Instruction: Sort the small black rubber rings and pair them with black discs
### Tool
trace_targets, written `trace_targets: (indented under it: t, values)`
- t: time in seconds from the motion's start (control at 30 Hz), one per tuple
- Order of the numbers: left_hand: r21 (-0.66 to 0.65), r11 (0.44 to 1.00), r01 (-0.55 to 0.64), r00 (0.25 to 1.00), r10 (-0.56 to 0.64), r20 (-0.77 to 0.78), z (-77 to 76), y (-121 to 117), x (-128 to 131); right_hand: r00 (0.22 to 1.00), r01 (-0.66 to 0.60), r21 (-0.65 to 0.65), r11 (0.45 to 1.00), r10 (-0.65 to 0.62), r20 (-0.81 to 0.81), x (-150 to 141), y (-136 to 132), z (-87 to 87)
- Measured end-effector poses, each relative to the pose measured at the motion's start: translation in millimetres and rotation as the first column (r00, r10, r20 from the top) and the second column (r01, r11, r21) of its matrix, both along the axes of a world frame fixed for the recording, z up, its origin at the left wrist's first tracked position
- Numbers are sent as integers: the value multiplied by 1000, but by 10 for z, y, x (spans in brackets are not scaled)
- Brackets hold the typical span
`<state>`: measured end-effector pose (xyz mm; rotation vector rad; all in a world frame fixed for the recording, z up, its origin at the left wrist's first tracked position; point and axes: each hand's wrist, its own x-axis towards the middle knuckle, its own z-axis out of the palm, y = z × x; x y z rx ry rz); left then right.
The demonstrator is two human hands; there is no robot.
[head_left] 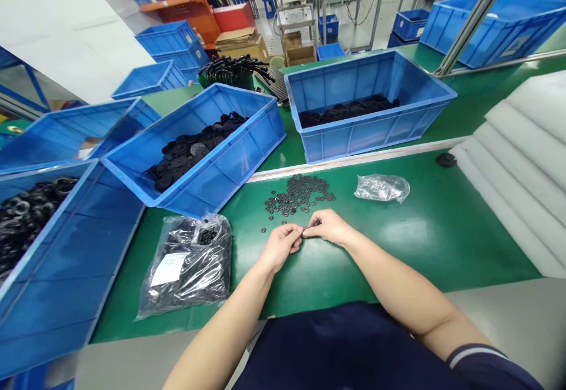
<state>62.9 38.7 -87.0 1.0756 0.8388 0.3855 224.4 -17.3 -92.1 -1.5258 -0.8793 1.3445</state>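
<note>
The person's left hand (pixel 280 247) and right hand (pixel 329 228) are close together over the green counter (pixel 398 260). Both hands are almost closed, and their fingertips (pixel 312 232) meet in the middle. Something tiny and dark may be pinched there, but it is too small to tell. Just past the hands lies a heap of small black rings (pixel 298 194), and a few loose ones sit nearer. To the left is a big see-through bag (pixel 203 278) full of black rings. A smaller clear bag (pixel 381 188) lies to the right. Blue crates (pixel 230 169) holding more black rings stand behind the heap.
</note>
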Motion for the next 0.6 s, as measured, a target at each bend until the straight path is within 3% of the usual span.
trace_targets:
  t: [0.17, 0.23, 0.27, 0.3, 0.37, 0.43, 0.47, 0.53, 0.6]
  values:
    - [-67, 997, -40, 999, 41, 21, 42, 38, 49, 940, -35, -81, 996, 6, -340, 53, 5, 10]
    - [22, 999, -46, 996, 47, -76, 45, 60, 80, 886, 41, -73, 996, -70, -458, 105, 30, 15]
    - [127, 992, -26, 987, 46, -152, 41, 73, 93, 853, 100, -84, 991, -129, -505, 133, 46, 22]
    - [265, 964, 12, 971, 52, -234, 34, 86, 104, 818, 153, -104, 983, -185, -545, 160, 61, 32]
    - [545, 827, 140, 921, 94, -379, 13, 118, 117, 760, 216, -143, 966, -258, -597, 201, 84, 55]
    - [690, 675, 261, 872, 142, -468, -7, 154, 123, 740, 211, -162, 964, -266, -618, 216, 93, 76]
    - [712, 636, 298, 851, 160, -499, -14, 173, 124, 739, 193, -163, 967, -253, -624, 214, 93, 85]
    - [712, 622, 326, 818, 193, -542, -17, 208, 123, 742, 156, -163, 974, -224, -632, 195, 85, 98]
    - [701, 652, 291, 809, 224, -544, 0, 241, 113, 746, 135, -165, 977, -210, -632, 173, 75, 107]
